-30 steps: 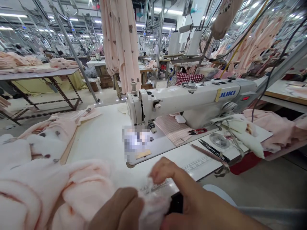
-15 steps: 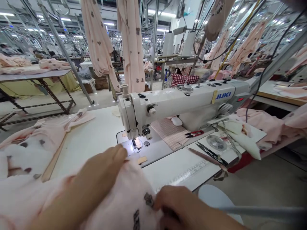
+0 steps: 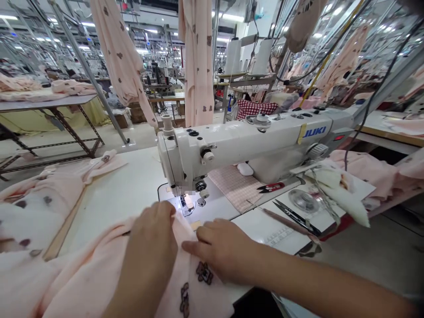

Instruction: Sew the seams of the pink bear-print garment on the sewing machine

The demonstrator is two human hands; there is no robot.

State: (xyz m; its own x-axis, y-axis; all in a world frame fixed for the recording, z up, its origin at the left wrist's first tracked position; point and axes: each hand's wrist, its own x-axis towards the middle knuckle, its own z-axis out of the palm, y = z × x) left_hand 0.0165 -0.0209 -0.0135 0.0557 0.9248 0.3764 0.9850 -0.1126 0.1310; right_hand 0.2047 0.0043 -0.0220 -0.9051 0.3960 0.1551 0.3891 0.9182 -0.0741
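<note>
Pink fabric (image 3: 180, 269) with small bear prints drapes over the front of the sewing machine table. My left hand (image 3: 154, 238) is closed, pinching a fold of it just in front of the lit presser foot (image 3: 187, 202). Close to its right, my right hand (image 3: 228, 249) grips the fabric's right side between thumb and fingers, above a bear print. The fabric's edge reaches toward the needle area of the white JUKI sewing machine (image 3: 245, 145). Fingertips of both hands are partly hidden.
Right of the machine bed lie red thread snips (image 3: 271, 187), black tweezers (image 3: 296, 216), an awl (image 3: 278, 218) and a clear bobbin case or disc (image 3: 304, 201). More pink fabric (image 3: 59, 194) covers the table's left side. Pink garment pieces (image 3: 200, 66) hang behind.
My right hand has moved up and left along the fabric, nearer to my left hand and the presser foot. The fabric's front edge is drawn up between the hands. The view has shifted slightly.
</note>
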